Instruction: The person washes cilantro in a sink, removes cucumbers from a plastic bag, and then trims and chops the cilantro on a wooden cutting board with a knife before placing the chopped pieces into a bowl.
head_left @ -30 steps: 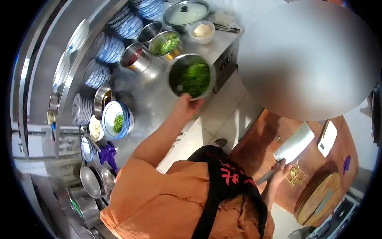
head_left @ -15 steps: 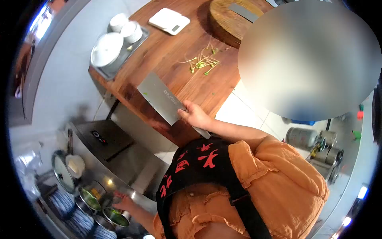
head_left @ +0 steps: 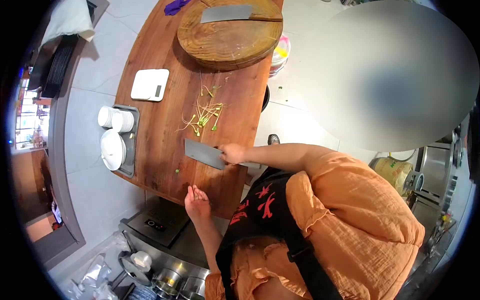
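My right hand (head_left: 233, 154) grips a cleaver (head_left: 204, 153) by its handle, with the broad blade turned left just above the wooden table (head_left: 165, 125). Near the table's front edge is my left hand (head_left: 198, 201), palm partly up, fingers loosely extended and nothing visible in them. Beyond the blade lies a loose heap of sprouts (head_left: 204, 117) with thin pale stems and green tips. One small green scrap (head_left: 177, 171) lies on the wood between the left hand and the cleaver.
A round chopping block (head_left: 230, 42) at the back bears a second cleaver (head_left: 227, 13). Left are a white kitchen scale (head_left: 150, 85) and a grey tray (head_left: 131, 145) with white bowls (head_left: 122, 120) and plates (head_left: 113, 149). Metal pots (head_left: 167, 281) stand at lower left.
My left hand has come up from the pots to the table's front edge. My view has turned, and the cleaver in my right hand now points closer to the sprouts.
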Demonstrator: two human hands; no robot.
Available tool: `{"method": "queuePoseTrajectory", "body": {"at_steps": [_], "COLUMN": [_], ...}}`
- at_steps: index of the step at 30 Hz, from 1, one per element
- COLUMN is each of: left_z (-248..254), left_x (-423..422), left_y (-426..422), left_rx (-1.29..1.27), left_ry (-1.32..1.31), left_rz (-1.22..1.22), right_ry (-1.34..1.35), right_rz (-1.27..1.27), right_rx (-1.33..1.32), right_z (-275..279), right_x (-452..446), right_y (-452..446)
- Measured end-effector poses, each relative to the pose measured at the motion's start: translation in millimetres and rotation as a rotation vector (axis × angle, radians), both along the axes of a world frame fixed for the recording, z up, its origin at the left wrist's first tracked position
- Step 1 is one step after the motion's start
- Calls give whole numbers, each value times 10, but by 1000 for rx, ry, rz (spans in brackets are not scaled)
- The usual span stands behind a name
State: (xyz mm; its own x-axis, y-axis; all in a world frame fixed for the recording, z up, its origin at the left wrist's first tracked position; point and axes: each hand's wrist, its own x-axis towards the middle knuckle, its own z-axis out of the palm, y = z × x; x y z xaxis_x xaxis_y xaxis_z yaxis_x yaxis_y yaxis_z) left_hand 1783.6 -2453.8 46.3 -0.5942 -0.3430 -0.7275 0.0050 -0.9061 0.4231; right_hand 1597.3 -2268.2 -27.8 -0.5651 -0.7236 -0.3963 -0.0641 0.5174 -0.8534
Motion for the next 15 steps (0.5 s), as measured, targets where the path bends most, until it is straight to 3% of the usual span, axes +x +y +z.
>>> {"method": "queuePoseTrajectory", "body": {"at_steps": [2,4,6,8,9,10,12,13,15], "left_z": [208,105,-46,189,310,97,-529,334,757], "left_x": [-322,-516,-551,-1027,-1185,-1161,-1219,-1496,-1696], "left_y": [200,107,-139,9,3,-163,-634,-49,17], "left_rx": [-60,-110,-87,-265,-360,-309,-212,-240,-149], "left_ry": [-124,-132,209,51,-15,-17,1,-26,16], "left_rz": [100,195,107,135,164,142,90,21,151], "right_ry": [70,136,429,180,257,335,525,315,213], "right_rz": [58,107,126,-13,-106,-189,-66,115,281], "right_rx": [-59,-70,-94,-162,-408,-653,-884,-814,-402], "right_z": [-107,-195,-72,818,1039,1224,1533,1470,1345], "right_x": [-17,-35,-61,-121,-71,3,49,14,-438], "right_y": [-109,-192,-160,-85,-154,-218,-306,-365,-497]}}
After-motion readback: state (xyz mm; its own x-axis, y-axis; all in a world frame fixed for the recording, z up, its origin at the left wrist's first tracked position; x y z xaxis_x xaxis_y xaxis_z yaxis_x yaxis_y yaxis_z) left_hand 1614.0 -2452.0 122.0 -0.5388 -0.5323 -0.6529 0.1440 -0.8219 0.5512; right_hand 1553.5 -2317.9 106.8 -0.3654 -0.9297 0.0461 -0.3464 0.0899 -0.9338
